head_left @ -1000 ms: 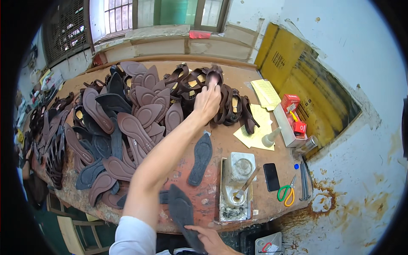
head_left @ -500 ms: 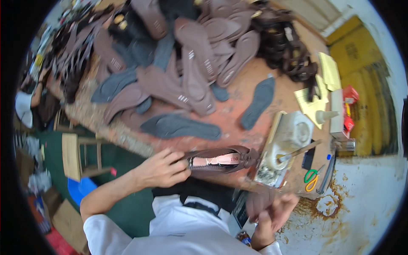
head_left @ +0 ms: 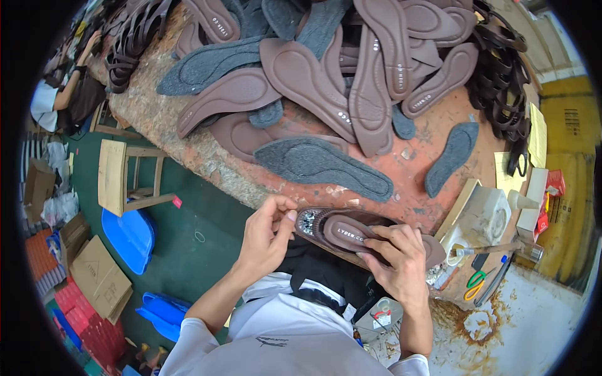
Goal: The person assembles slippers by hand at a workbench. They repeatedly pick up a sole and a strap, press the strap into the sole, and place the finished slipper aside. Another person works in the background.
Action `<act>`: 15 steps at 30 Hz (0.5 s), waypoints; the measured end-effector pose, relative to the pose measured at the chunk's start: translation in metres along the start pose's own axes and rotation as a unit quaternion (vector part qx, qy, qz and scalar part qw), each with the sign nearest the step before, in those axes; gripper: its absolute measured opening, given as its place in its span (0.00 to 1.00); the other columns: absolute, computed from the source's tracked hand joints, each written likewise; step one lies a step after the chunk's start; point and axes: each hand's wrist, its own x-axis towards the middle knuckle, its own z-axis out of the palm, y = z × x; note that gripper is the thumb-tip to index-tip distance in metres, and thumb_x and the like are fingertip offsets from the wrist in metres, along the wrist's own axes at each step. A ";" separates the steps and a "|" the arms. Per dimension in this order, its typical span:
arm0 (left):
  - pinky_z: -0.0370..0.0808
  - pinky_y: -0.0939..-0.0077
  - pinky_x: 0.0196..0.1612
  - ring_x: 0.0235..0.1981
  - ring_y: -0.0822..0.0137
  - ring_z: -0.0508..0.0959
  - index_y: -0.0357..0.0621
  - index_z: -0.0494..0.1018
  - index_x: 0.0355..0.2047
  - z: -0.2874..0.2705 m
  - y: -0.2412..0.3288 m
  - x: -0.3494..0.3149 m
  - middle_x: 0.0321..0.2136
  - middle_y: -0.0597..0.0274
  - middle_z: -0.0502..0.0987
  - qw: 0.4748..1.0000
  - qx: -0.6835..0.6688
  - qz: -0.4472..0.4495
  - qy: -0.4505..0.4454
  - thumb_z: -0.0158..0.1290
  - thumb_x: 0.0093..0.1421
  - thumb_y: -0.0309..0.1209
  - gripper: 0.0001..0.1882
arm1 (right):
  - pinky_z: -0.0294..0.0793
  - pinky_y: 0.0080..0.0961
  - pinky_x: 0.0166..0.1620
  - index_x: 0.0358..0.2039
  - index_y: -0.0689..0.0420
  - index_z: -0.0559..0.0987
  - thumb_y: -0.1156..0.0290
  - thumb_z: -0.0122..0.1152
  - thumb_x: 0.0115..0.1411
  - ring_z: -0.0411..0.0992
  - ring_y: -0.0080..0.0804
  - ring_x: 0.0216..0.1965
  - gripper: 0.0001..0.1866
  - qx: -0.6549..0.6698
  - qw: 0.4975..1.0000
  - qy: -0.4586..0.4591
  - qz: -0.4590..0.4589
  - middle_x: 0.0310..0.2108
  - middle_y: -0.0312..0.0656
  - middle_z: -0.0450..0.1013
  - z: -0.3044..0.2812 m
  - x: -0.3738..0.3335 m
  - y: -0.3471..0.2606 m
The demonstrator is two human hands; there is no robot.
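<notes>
Below frame centre, our right hand [head_left: 400, 255] pinches a brown insole [head_left: 343, 234] over a shoe [head_left: 318, 217]; we cannot tell if our left hand [head_left: 266, 235] grips the shoe's rim.

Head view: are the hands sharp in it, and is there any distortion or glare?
In the head view, the left hand and right hand look fairly sharp, as does the brown insole; in the same view, a black circular rim hides the corners; also there, bright specks gleam at the shoe's left end.
</notes>
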 end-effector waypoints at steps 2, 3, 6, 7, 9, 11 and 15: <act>0.78 0.79 0.33 0.31 0.77 0.77 0.35 0.73 0.50 -0.002 0.004 0.004 0.35 0.64 0.78 1.000 0.023 0.002 -0.013 0.52 0.76 0.23 0.06 | 0.74 0.39 0.52 0.39 0.56 0.90 0.74 0.83 0.47 0.78 0.39 0.47 0.16 0.018 1.000 -0.009 -0.010 0.47 0.38 0.83 0.011 0.009 -0.003; 0.79 0.78 0.33 0.29 0.77 0.77 0.34 0.74 0.50 -0.001 0.004 0.006 0.33 0.64 0.78 1.000 0.026 0.014 -0.002 0.52 0.76 0.23 0.06 | 0.74 0.39 0.52 0.39 0.57 0.90 0.74 0.83 0.47 0.78 0.39 0.47 0.16 0.023 1.000 -0.013 -0.017 0.47 0.38 0.84 0.017 0.014 -0.003; 0.80 0.78 0.33 0.31 0.77 0.78 0.34 0.73 0.51 -0.003 0.006 0.008 0.33 0.64 0.78 0.997 0.072 0.011 -0.002 0.52 0.77 0.23 0.06 | 0.74 0.39 0.51 0.38 0.58 0.90 0.74 0.83 0.46 0.78 0.39 0.46 0.16 0.039 0.999 -0.009 -0.019 0.46 0.38 0.84 0.028 0.023 -0.007; 0.80 0.76 0.34 0.30 0.75 0.79 0.34 0.73 0.51 -0.003 0.009 0.008 0.34 0.61 0.79 0.997 0.077 0.006 -0.005 0.52 0.76 0.22 0.06 | 0.74 0.39 0.51 0.38 0.58 0.90 0.74 0.82 0.47 0.78 0.39 0.46 0.15 0.041 0.999 -0.013 -0.022 0.46 0.38 0.84 0.029 0.025 -0.007; 0.80 0.74 0.34 0.30 0.71 0.80 0.34 0.73 0.51 -0.003 0.013 0.009 0.36 0.56 0.80 0.996 0.084 -0.002 -0.014 0.51 0.76 0.21 0.07 | 0.74 0.38 0.51 0.38 0.58 0.90 0.74 0.82 0.47 0.78 0.39 0.46 0.16 0.047 0.999 -0.015 -0.023 0.46 0.38 0.84 0.031 0.027 -0.008; 0.80 0.77 0.33 0.31 0.74 0.79 0.33 0.73 0.52 -0.003 0.009 0.010 0.35 0.59 0.79 0.995 0.099 0.019 -0.017 0.54 0.74 0.21 0.09 | 0.74 0.38 0.50 0.37 0.58 0.91 0.75 0.83 0.45 0.78 0.39 0.46 0.16 0.053 0.998 -0.012 -0.017 0.45 0.38 0.84 0.035 0.029 -0.011; 0.80 0.79 0.34 0.31 0.75 0.78 0.33 0.73 0.53 -0.001 0.011 0.014 0.33 0.61 0.76 0.987 0.141 0.066 -0.037 0.64 0.68 0.21 0.16 | 0.74 0.38 0.50 0.38 0.59 0.90 0.75 0.82 0.46 0.78 0.39 0.46 0.16 0.037 0.999 -0.026 -0.012 0.45 0.38 0.83 0.038 0.030 -0.011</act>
